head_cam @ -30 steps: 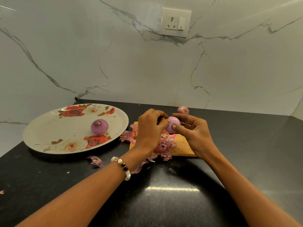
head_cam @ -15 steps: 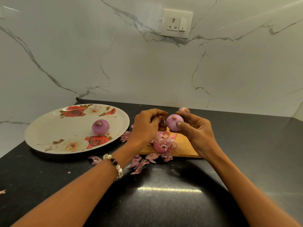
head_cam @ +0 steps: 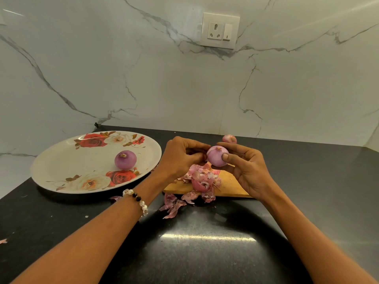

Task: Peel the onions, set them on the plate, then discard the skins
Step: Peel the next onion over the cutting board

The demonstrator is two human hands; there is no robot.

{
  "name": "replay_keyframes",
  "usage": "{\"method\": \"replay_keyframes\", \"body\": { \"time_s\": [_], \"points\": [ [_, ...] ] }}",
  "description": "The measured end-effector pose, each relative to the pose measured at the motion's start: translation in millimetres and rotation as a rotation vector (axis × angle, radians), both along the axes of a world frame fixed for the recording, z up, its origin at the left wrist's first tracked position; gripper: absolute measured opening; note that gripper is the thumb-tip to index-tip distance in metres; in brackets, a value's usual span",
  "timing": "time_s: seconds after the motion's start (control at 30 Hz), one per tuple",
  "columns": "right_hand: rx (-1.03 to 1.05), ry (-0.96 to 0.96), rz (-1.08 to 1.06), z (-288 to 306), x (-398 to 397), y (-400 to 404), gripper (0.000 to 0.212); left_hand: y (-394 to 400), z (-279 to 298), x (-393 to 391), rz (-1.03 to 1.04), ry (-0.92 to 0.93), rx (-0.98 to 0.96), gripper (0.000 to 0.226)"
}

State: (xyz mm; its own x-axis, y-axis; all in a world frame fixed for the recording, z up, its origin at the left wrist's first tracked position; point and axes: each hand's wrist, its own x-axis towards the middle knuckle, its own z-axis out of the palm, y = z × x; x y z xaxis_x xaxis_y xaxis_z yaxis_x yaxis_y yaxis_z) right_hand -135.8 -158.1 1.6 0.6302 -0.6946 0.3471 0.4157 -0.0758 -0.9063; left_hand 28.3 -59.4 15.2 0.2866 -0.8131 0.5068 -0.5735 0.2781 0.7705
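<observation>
My right hand (head_cam: 245, 169) holds a pale purple onion (head_cam: 216, 157) between thumb and fingers, above the wooden cutting board (head_cam: 227, 185). My left hand (head_cam: 180, 158) has its fingers curled at the onion's left side, pinching at its skin. One peeled onion (head_cam: 125, 160) sits on the white rose-patterned plate (head_cam: 61, 167) to the left. A heap of pink onion skins (head_cam: 202, 179) lies on the board, and more skins (head_cam: 174, 203) are scattered on the black counter in front of it. Another onion (head_cam: 229, 138) rests behind my right hand.
The black counter (head_cam: 205, 253) runs to a white marble wall with a socket (head_cam: 220, 30). A stray skin piece (head_cam: 115, 198) lies near the plate's front edge, and another skin scrap (head_cam: 3, 240) sits at the far left.
Both hands lifted the onion slightly off the board, and my right hand turned it so its root end faces up. My left fingers shifted to its left side.
</observation>
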Motion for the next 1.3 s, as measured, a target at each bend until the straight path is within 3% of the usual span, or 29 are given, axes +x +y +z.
{"method": "replay_keyframes", "body": {
  "time_s": [0.23,0.33,0.5,0.73,0.97,1.13,1.3],
  "points": [
    [0.138,-0.049,0.047,4,1,6,0.02,-3,-1,-6,0.026,-0.033,-0.065,0.028],
    [0.191,-0.07,0.043,6,3,9,0.029,-4,-1,-8,0.035,-0.04,-0.077,0.029],
    [0.371,-0.078,-0.018,9,3,6,0.016,-4,1,-4,0.029,-0.183,-0.053,0.038],
    [0.358,-0.021,-0.079,9,2,6,0.016,-2,-3,-6,0.004,-0.217,0.002,0.03],
    [0.308,-0.004,-0.037,7,3,6,0.022,-3,-5,-13,0.023,-0.13,0.032,0.04],
    [0.34,-0.004,0.01,11,3,8,0.022,-5,-9,-14,0.047,0.02,0.002,0.033],
    [0.373,-0.018,-0.016,9,2,6,0.018,-5,-8,-13,0.042,0.026,-0.002,0.028]
  ]
}}
